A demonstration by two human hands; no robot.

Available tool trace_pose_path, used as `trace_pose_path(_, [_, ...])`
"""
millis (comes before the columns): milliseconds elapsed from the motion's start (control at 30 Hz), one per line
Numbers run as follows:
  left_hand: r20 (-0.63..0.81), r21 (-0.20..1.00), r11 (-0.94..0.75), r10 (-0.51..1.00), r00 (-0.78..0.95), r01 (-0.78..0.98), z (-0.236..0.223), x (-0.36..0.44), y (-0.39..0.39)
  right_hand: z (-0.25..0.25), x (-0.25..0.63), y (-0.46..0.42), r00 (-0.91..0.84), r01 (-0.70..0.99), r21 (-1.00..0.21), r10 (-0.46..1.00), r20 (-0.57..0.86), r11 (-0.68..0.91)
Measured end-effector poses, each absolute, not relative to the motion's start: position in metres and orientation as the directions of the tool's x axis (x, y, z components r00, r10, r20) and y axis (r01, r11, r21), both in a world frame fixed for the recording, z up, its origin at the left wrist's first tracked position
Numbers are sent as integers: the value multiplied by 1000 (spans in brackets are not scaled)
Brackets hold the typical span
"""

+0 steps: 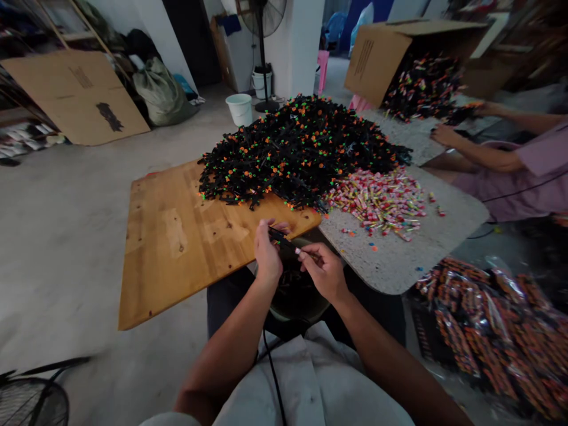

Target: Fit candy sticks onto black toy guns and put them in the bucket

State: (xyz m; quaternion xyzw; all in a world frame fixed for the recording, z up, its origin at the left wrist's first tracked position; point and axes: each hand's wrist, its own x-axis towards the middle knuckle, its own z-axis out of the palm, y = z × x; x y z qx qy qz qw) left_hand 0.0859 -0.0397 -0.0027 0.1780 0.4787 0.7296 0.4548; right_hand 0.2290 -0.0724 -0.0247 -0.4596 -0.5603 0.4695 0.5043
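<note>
My left hand is closed around a slim black plastic piece, which lies across the fingers and points toward my right hand. With thumb and fingertips, my right hand pinches a small pale piece against the near end of the black one. Whether the two are joined I cannot tell. Both hands are over my lap, above a dark container. Beyond them rises a large heap of black plastic pieces with orange and green tips. Beside it lie many small pink, white and yellow tubes.
A wooden board extends left, and a grey speckled tabletop right. Another person's hands work near a tipped cardboard box spilling similar pieces. Clear bags of orange-and-black goods lie at right. A white bucket stands behind.
</note>
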Motion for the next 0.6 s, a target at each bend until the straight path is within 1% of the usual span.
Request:
trace_pose_path(100, [-244,845,-60,841,-484,-531,-15,55,-32,-30,252,-65,-180,83,-992,980,84,100])
trace_pose_path(167, [-236,879,-39,830,-505,-475,-23,38,-17,-37,269,-56,-256,232,-965,965,65,126])
trace_pose_path(200, [-206,914,-25,833,-514,-406,-27,33,-7,-41,278,-49,-253,348,-924,965,69,157])
trace_pose_path(267, [-96,982,3,866,-490,-188,-32,30,15,-48,295,-30,-160,603,-777,982,103,180])
trace_pose_path(333, [59,995,-21,919,-390,99,-35,38,38,-51,311,-8,-31,809,-580,992,120,96])
trace_pose_path(400, [208,930,-119,951,-230,348,-36,53,59,-52,324,13,38,928,-373,997,74,-7])
trace_pose_path(467, [311,821,-238,949,-57,519,-36,72,77,-50,331,27,49,977,-207,999,-7,-49])
trace_pose_path(533, [331,702,-301,940,79,645,-38,89,93,-49,333,35,21,992,-121,998,-54,-28])
trace_pose_path(600, [277,602,-296,949,153,742,-40,102,106,-49,333,37,-18,995,-102,999,-48,13])
